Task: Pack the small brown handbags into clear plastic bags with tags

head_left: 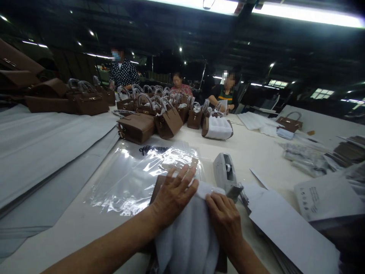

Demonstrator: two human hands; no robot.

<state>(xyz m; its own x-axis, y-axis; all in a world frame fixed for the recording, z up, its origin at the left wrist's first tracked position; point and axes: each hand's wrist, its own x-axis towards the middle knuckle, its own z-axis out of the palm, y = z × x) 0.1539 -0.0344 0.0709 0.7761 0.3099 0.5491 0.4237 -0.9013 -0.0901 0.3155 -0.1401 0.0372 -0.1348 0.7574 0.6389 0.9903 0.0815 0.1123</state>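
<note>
In front of me lies a brown handbag (157,187) with a white padded wrapping sheet (189,236) over it. My left hand (174,196) rests on the bag and the sheet's upper left part, its fingers stretched out and spread. My right hand (224,215) has bent fingers closed on the sheet's upper right edge, beside a shiny strip (218,191) that looks like clear tape. Just beyond that hand stands a grey tape dispenser (224,171). Clear plastic bags (128,182) lie flat past my left hand. The bag's lower part is mostly covered.
Several brown handbags (137,127) with wrapped handles stand farther back, near one bag in white wrapping (219,127). White sheets (48,140) are stacked at left. White cards (288,224) and printed packets (327,198) lie at right. Three people are across the table (251,144).
</note>
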